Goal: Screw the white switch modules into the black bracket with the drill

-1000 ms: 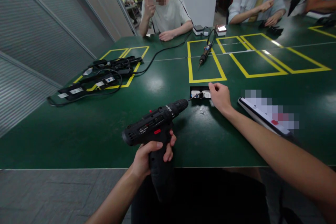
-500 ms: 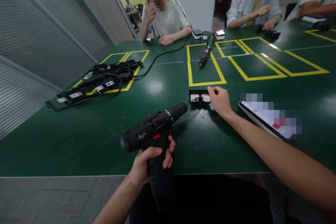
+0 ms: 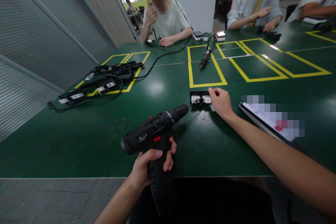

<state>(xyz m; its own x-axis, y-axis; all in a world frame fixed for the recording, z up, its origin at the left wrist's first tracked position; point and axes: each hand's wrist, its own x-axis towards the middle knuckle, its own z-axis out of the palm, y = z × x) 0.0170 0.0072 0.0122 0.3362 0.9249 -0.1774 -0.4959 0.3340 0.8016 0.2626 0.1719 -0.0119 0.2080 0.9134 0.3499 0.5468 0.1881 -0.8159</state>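
My left hand (image 3: pixel 154 162) is wrapped round the grip of a black cordless drill (image 3: pixel 153 131), which points up and to the right. The thin bit (image 3: pixel 193 102) in its chuck reaches the left part of a small black box (image 3: pixel 200 93); whether it touches a screw is too small to tell. White blocks (image 3: pixel 207 99) and a dark piece show inside this box. At the box's right end, my right hand (image 3: pixel 220 101) is closed, with thumb and forefinger pinching the edge. Its other fingers are partly hidden.
Right of my forearm lies a phone-like device (image 3: pixel 267 120). Black cabled strips (image 3: pixel 105 78) lie on the left of the green table (image 3: pixel 78 147). A corded pen-shaped tool (image 3: pixel 205 59) rests within yellow tape. Two people (image 3: pixel 168 17) sit across, another at far right.
The view has shifted very slightly. Both hands, the drill and the black box keep the same places relative to each other.
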